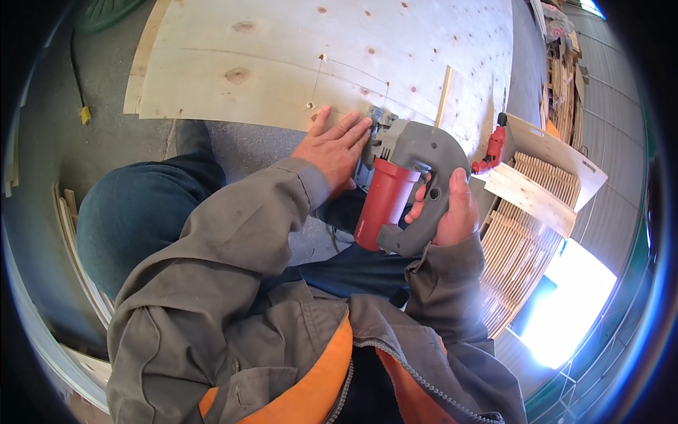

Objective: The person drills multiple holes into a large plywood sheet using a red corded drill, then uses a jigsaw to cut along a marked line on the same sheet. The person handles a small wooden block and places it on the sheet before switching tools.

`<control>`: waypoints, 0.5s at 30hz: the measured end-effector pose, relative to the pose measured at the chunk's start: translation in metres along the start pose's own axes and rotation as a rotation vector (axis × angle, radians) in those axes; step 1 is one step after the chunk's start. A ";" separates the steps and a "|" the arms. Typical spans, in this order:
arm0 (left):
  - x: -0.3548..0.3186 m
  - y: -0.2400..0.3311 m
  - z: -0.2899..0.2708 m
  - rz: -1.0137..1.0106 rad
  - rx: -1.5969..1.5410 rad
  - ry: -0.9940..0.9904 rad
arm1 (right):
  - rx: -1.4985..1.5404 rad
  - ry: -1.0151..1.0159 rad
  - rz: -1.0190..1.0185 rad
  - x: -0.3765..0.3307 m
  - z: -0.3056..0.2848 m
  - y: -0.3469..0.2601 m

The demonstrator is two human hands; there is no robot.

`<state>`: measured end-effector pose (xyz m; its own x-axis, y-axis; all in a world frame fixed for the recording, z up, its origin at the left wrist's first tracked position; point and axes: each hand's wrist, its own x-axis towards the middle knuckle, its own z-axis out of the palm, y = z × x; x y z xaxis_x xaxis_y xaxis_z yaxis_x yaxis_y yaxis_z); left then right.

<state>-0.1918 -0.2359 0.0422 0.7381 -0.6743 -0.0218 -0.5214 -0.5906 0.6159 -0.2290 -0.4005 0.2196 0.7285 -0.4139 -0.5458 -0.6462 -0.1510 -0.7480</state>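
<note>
A red and grey jigsaw (395, 187) rests with its front at the near edge of a large pale plywood sheet (282, 63). My right hand (452, 208) is wrapped around the saw's grey loop handle. My left hand (335, 148) lies flat, fingers spread, on the plywood edge beside the saw's front, touching its housing. Thin pencil lines and small drilled holes (321, 56) mark the sheet just beyond the saw. The blade is hidden under the tool.
A thin wooden stick (443, 95) lies on the sheet to the right. A red power tool (492, 150) sits by a board (530, 198) over stacked wooden slats (522, 240). My knee in blue trousers (134, 212) is at left. Concrete floor surrounds.
</note>
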 end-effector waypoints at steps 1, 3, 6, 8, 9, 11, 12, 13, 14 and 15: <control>0.000 0.000 0.000 -0.001 0.002 -0.001 | 0.004 0.001 -0.004 0.000 0.000 0.001; 0.000 0.000 0.000 -0.002 0.003 -0.003 | 0.008 0.001 -0.010 0.000 0.000 0.002; 0.001 0.000 0.000 -0.003 0.001 -0.006 | 0.005 0.002 -0.008 0.000 0.001 0.001; 0.001 0.000 0.000 -0.007 0.008 -0.004 | 0.002 -0.002 -0.002 0.000 0.001 -0.001; 0.001 -0.001 0.001 -0.007 0.005 -0.002 | 0.002 0.000 0.002 0.001 0.001 -0.001; 0.001 -0.001 0.002 -0.005 -0.004 0.001 | 0.002 0.007 0.011 0.001 0.001 -0.001; 0.001 0.000 0.002 -0.006 -0.007 0.001 | -0.002 0.004 0.007 0.002 0.000 -0.001; 0.001 0.000 0.001 -0.009 -0.010 0.001 | -0.005 0.000 0.003 0.002 0.000 -0.001; 0.001 0.001 0.001 -0.011 -0.013 0.000 | -0.008 -0.004 -0.001 0.002 -0.001 -0.001; 0.001 0.001 0.002 -0.013 -0.012 0.005 | -0.014 -0.010 -0.005 0.002 -0.002 -0.001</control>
<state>-0.1923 -0.2380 0.0409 0.7469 -0.6644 -0.0258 -0.5068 -0.5940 0.6247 -0.2272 -0.4029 0.2192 0.7340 -0.4042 -0.5457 -0.6455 -0.1656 -0.7456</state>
